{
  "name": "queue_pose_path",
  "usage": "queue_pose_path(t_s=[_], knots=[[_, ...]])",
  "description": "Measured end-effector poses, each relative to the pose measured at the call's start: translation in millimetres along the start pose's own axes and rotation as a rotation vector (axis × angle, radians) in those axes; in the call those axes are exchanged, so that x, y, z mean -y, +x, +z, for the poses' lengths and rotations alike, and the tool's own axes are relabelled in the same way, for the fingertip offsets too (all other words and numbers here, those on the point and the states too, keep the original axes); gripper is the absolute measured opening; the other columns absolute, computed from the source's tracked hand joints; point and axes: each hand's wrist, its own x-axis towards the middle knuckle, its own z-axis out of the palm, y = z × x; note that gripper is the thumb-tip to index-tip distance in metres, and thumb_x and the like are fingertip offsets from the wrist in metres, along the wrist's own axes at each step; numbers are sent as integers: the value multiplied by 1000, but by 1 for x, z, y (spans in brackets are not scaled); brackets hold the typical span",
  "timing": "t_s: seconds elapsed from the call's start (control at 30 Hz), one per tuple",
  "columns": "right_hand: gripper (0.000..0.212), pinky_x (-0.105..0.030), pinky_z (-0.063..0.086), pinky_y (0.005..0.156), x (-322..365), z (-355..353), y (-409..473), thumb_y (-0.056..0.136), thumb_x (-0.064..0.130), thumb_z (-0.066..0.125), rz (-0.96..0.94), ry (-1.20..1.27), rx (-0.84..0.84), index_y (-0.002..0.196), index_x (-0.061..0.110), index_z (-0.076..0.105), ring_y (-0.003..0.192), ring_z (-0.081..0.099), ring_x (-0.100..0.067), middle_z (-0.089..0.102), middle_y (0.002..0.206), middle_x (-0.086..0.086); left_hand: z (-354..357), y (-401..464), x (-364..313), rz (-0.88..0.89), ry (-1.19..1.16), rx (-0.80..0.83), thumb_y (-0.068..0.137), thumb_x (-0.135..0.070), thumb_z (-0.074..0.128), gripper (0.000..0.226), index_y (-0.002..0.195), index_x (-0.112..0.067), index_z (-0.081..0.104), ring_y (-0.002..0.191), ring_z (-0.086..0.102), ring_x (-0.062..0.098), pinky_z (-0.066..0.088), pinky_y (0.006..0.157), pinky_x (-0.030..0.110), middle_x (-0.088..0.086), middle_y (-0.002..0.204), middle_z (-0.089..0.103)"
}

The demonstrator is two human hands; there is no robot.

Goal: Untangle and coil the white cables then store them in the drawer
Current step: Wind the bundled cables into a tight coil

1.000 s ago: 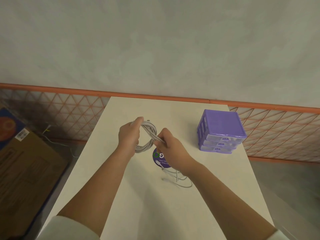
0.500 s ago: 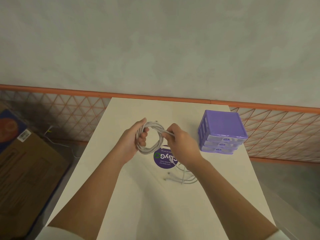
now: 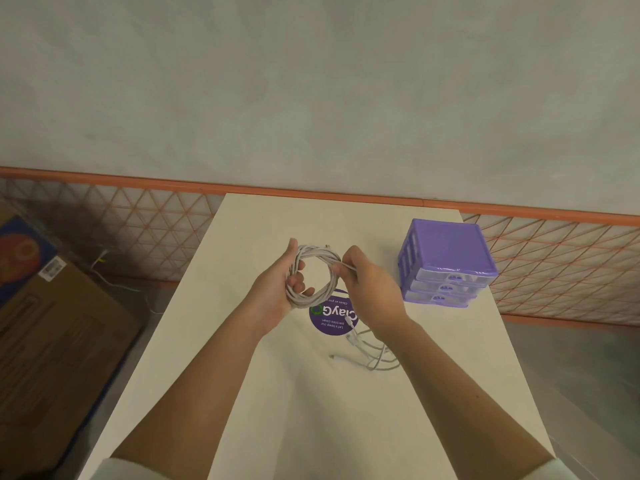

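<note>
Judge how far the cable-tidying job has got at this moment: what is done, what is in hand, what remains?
Done: one white cable is wound into a coil. In hand: the left hand holds that coil while the right hand pinches its loose tail. Left: more white cables lie loose on the table, and the purple drawer unit has all its drawers closed, so nothing shows as stored.

Dim even light, soft focus, wide-angle bowing
</note>
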Motion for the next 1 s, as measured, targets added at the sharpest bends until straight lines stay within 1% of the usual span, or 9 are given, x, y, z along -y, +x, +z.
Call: queue_pose_path(t_s=[0.23,0.37,0.47,0.57,0.67,0.73,0.83,0.9,1.0], knots=[[23,-17,27,45,-5,-6,1,98,52,42,-35,-61,-4,95,29,40,55,47,-2,57,77,8,-1,0,6,13,130,-32,90,-56,55,46,66,-19,44,57,37,14,45,76,33,-3,59,33],[30,-15,31,45,-5,-9,1,93,55,54,36,65,-33,102,27,50,63,55,-8,65,84,7,-6,0,2,-31,182,23,90,-55,54,46,64,-17,48,57,48,17,49,77,35,-1,58,47],[25,-14,28,45,-5,-2,-4,94,53,53,-19,30,-49,99,28,49,58,52,-6,63,78,8,-9,-2,-4,-108,170,86,91,-54,50,48,62,-15,50,54,54,21,47,73,35,2,58,51],[25,-14,27,48,-3,5,-9,96,51,50,-32,52,-25,92,27,43,61,51,-6,59,77,9,-6,0,-6,-133,113,53,91,-45,52,45,56,-17,45,45,40,15,45,65,31,-1,51,41],[25,-17,29,49,-1,7,-9,98,50,45,-22,56,30,93,26,41,66,53,-12,59,79,7,0,1,-3,-68,67,-58,89,-39,58,46,51,-20,40,44,21,13,34,56,27,-4,50,23],[24,-19,33,49,1,6,-8,99,50,41,-37,34,70,96,26,41,68,57,-14,61,82,4,3,1,-1,-23,67,-126,88,-36,62,48,46,-21,41,43,20,13,32,55,28,-5,50,22],[26,-21,37,51,0,4,-5,99,49,42,-46,31,80,103,23,45,72,60,-17,64,88,2,6,1,-2,27,124,-189,86,-37,65,45,53,-19,41,42,24,13,33,54,28,-6,48,25],[34,-22,41,54,-1,2,-3,95,52,48,14,80,82,108,20,50,77,62,-19,65,89,2,3,1,-2,40,180,-190,87,-42,64,46,55,-19,40,44,24,14,35,56,29,-5,49,25],[36,-21,35,51,-9,1,2,94,53,50,29,40,107,92,17,56,67,56,-17,60,78,1,-4,0,-4,-29,280,-76,88,-48,60,45,59,-17,47,43,36,15,48,71,34,-1,53,38]])
